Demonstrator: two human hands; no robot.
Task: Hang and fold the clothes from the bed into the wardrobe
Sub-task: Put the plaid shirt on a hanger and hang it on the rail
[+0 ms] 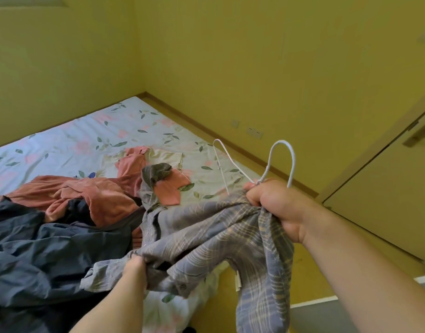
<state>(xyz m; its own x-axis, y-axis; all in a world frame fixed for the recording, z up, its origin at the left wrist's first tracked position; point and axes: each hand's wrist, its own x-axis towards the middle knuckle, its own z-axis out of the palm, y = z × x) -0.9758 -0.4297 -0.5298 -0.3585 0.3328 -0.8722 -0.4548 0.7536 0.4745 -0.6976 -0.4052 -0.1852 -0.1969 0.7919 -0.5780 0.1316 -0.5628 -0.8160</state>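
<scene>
Clothes lie rumpled on the bed; a plaid shirt hangs between both hands at its near right corner.
The floral sheet is flat and bare toward the far walls. A crumpled navy garment covers the near left, touching a soft pink garment. The thin grey shirt sags past the bed's edge. The right hand clenches bunched cloth and a white wire hanger, hook up; the left hand grips a lower fold. A door stands close on the right.

I note yellow walls, corner behind bed w/ floral sheet; sockets low on rt wall; door w/ lever handle rt.
</scene>
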